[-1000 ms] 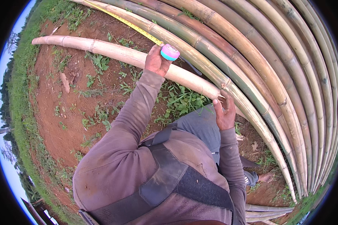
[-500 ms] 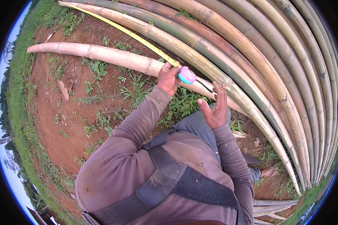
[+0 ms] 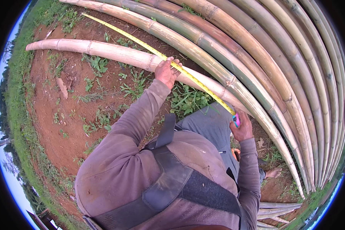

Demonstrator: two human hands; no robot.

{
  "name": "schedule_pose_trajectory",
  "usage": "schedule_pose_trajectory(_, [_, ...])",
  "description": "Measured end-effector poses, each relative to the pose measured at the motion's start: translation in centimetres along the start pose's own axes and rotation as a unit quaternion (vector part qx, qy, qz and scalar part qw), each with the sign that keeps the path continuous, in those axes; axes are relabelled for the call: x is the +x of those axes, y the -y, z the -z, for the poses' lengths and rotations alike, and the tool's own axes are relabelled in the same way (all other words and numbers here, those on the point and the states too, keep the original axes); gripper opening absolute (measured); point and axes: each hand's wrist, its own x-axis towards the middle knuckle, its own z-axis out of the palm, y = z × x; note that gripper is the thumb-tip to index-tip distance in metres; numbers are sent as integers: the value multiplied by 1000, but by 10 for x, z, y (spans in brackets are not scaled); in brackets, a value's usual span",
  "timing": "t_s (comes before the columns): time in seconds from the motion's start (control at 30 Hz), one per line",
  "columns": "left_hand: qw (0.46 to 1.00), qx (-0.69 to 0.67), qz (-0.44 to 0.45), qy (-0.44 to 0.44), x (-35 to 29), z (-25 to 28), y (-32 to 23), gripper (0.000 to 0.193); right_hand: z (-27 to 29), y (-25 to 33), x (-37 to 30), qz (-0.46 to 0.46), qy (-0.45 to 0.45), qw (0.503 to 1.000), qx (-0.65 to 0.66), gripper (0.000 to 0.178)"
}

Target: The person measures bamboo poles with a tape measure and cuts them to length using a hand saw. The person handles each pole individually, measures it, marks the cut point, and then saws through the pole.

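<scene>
A yellow tape measure blade stretches diagonally from the upper left, past the bare pale bamboo pole, to its pink and blue case. My right hand is closed around that tape measure case, above my right thigh. Farther up the blade, my left hand holds it lightly, the blade running across the curled fingers. This hand is over the pale pole and hides part of it. The blade's far end lies between the pale pole and the first pole of the stack.
Many long bamboo poles lie side by side on the right, curving toward the front. More poles lie at the lower right. Red soil with weeds spreads on the left. An orange object shows beside my leg.
My right hand has taken the tape measure case and moved it right and nearer, away from my left hand. The blade's far end has left the stack pole's tip and shifted toward me.
</scene>
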Motion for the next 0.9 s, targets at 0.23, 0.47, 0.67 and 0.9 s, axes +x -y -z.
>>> schedule_pose_trajectory(0.23, [999, -2, -27, -39, 17, -8, 1, 23, 5, -37, -43, -42, -26, 999, 3, 51])
schedule_pose_trajectory(0.47, [988, 147, 38, 24, 3, -32, 39, 28, -19, -33, -27, -65, -75, 995, 32, 40])
schedule_pose_trajectory(0.67, [965, 182, -158, -98, 65, -32, 25, 34, -27, -35, 33, -64, -121, 991, -4, 36])
schedule_pose_trajectory(0.9, [925, 340, -158, -60, 99, -19, 8, 34, -20, -51, 62, -55, -117, 991, -39, 38])
